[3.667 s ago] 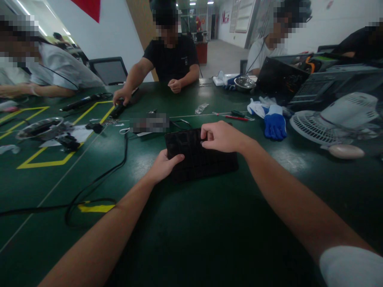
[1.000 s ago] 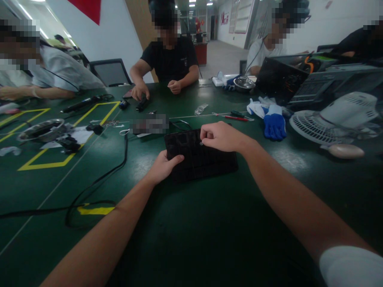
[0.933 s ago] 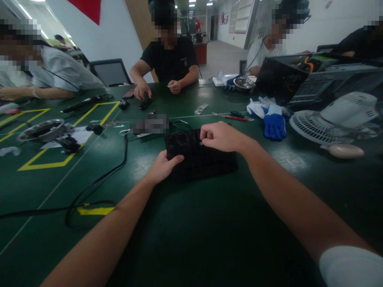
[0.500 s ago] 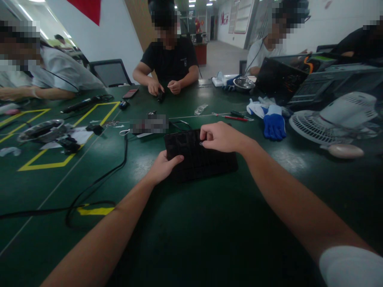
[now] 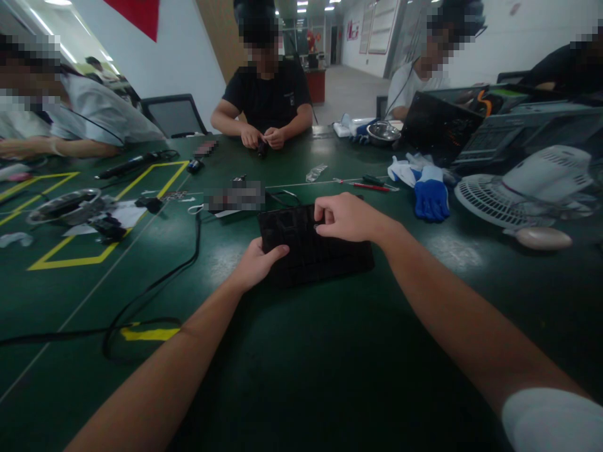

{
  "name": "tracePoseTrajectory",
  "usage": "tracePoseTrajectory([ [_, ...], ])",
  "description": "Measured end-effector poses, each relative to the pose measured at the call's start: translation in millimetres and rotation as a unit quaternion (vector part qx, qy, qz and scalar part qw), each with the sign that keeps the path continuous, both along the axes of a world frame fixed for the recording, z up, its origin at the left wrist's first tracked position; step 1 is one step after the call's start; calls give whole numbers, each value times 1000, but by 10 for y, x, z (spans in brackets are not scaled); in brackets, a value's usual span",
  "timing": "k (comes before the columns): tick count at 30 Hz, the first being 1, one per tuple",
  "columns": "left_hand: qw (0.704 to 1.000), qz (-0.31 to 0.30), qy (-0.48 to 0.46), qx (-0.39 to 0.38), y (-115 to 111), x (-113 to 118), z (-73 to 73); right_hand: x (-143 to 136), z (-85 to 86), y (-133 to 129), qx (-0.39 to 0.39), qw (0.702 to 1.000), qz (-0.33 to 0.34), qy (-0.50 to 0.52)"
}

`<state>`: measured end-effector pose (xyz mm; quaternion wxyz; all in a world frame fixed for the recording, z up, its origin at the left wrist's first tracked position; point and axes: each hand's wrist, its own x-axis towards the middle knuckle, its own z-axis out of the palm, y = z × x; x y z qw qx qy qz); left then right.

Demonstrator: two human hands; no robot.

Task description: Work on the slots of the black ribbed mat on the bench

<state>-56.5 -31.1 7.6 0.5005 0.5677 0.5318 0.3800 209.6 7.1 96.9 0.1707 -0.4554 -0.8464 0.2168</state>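
A flat black case or panel (image 5: 325, 257) lies on the dark green table (image 5: 292, 370) in front of me. My left hand (image 5: 259, 260) grips its left edge, thumb on top and the other fingers hidden at the side. Over the upper middle of the panel my right hand (image 5: 342, 216) is closed, fingers curled, with a tiny shiny thing at the fingertips, too small to name. Just behind the panel is a partly blurred device (image 5: 235, 198).
Blue-and-white gloves (image 5: 431, 194) and a white fan (image 5: 527, 188) lie to the right. Screwdrivers (image 5: 370, 186) lie behind my right hand. A black cable (image 5: 160, 285) runs along the left, near a round metal part (image 5: 66, 207). People sit around the table.
My hands and the black panel have hardly moved. Across the table, the person's hands have come together around a small dark object.
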Motion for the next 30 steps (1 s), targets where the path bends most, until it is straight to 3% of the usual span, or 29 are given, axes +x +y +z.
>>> tracePoseTrajectory([
  [30, 1000, -3, 8, 6, -5, 2, 18, -11, -24, 17, 19, 1000, -1, -6],
])
